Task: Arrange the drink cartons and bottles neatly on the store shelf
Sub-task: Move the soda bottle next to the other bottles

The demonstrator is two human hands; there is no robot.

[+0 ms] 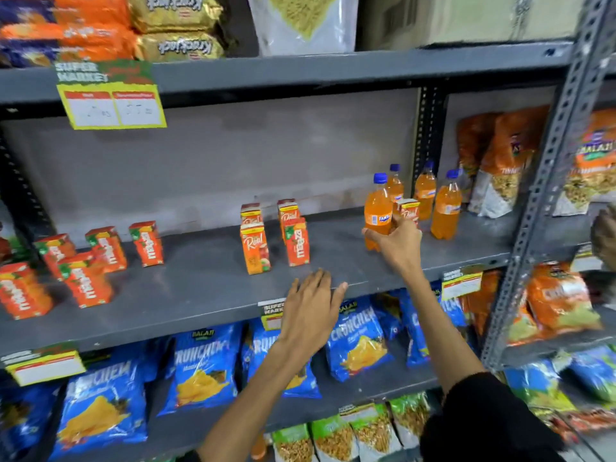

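Observation:
On the grey middle shelf my right hand grips an orange soda bottle with a blue cap, and a small juice carton is pressed against it by the same fingers. Three more orange bottles stand behind, to the right. In the shelf's middle several orange juice cartons stand in two short rows. Further cartons are scattered at the left, some tilted. My left hand rests flat on the shelf's front edge, fingers spread, holding nothing.
Blue chip bags fill the shelf below. Orange snack bags stand at the right end of the middle shelf, beside a perforated metal upright. Biscuit packs lie on the shelf above. A yellow price tag hangs from it.

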